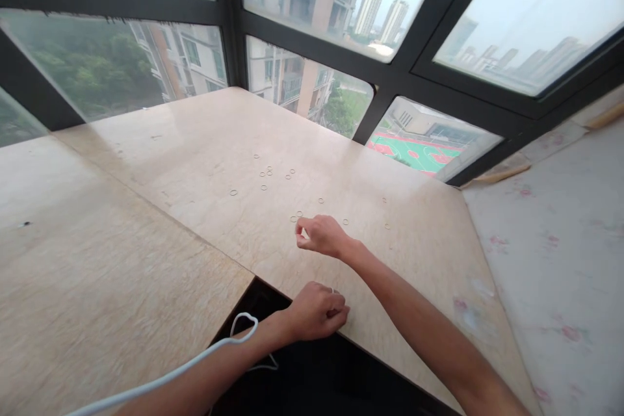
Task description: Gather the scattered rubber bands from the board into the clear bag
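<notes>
Rings [233,195], thin, scattered across the tabletop [195,123], two lying just beside the right hand [322,234], which is pinched closed. Left hand [319,312], curled shut near the front edge; contents of both hands cannot be told.

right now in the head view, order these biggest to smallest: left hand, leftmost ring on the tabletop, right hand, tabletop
1. Tabletop
2. Left hand and right hand, unranked: they look alike, and the left seems nearer the camera
3. Leftmost ring
</notes>
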Motion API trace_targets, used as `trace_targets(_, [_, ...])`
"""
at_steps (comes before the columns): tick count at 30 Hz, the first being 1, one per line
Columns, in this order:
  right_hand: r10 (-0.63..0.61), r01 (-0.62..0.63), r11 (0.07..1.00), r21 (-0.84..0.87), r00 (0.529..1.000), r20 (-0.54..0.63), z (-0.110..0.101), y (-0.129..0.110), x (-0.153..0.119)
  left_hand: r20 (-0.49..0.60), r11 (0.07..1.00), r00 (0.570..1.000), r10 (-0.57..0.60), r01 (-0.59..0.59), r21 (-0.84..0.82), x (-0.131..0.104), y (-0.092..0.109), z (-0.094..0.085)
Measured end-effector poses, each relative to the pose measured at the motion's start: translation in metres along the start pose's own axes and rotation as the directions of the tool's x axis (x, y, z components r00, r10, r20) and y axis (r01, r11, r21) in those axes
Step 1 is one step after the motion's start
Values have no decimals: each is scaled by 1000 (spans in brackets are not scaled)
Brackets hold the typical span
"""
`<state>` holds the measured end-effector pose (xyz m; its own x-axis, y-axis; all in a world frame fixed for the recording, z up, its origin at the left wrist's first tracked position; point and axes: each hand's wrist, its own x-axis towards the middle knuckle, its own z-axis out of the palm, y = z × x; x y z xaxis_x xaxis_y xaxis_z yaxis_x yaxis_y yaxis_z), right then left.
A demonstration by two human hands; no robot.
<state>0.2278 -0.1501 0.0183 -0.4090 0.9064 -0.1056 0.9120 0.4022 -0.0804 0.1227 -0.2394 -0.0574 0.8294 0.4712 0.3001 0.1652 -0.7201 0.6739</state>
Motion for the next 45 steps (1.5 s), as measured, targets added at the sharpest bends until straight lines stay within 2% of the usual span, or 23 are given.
trace_targets(3, [185, -153, 961, 230, 975, -125, 1, 37, -60, -21, 999, 999, -38, 38, -30, 1, 0, 2])
trace_targets(6, [423, -309, 829, 466, 892, -161, 10, 72, -134, -25, 997, 998, -64, 62, -49, 1, 0, 3])
trace_targets(9, [625, -442, 702, 559, 758, -186, 23, 99, -212, -2, 994, 994, -105, 105, -41, 2, 0, 5])
trace_targets(12, [782, -566, 571, 594, 595, -184, 33, 114, -282, 0, 980, 980, -200, 200, 17, 9, 4, 7])
trace_targets(14, [856, -639, 488, 594, 483, -184, 36, 120, -319, -18, 958, 962, -272, 273, 85, 18, 8, 8])
trace_targets(16, [901, -692, 423, 585, 392, -187, 37, 125, -346, -36, 930, 942, -333, 334, 155, 29, 11, 10])
trace_targets(18, [925, -726, 379, 575, 325, -198, 39, 129, -363, -52, 899, 922, -384, 386, 208, 39, 14, 11])
trace_targets(21, [939, -757, 341, 557, 248, -238, 44, 138, -372, -68, 865, 903, -424, 426, 265, 48, 16, 15])
trace_targets(23, [941, -769, 330, 547, 224, -252, 48, 145, -373, -66, 853, 909, -412, 410, 324, 50, 17, 17])
trace_targets(28, [937, -748, 347, 565, 259, -233, 50, 158, -377, 26, 822, 951, -307, 252, 510, 47, 22, 23])
trace_targets(30, [937, -721, 349, 598, 247, -248, 47, 156, -381, 41, 804, 950, -310, 239, 545, 46, 23, 25])
trace_targets(34, [940, -641, 340, 688, 228, -253, 40, 133, -380, 52, 767, 928, -368, 272, 582, 51, 27, 26])
trace_targets(36, [936, -584, 350, 733, 248, -249, 40, 111, -370, 90, 759, 915, -393, 267, 594, 56, 31, 25])
trace_targets(38, [914, -518, 389, 762, 320, -249, 40, 84, -353, 141, 757, 895, -423, 264, 597, 63, 37, 25])
trace_targets(42, [747, -351, 562, 749, 604, -278, 37, 31, -304, 157, 707, 824, -545, 351, 614, 77, 53, 29])
trace_targets(43, [683, -283, 608, 741, 662, -308, 35, 20, -292, 139, 681, 801, -583, 388, 621, 80, 57, 31])
trace_targets(45, [582, -177, 658, 732, 737, -345, 32, 3, -269, 105, 633, 757, -645, 453, 627, 85, 64, 35])
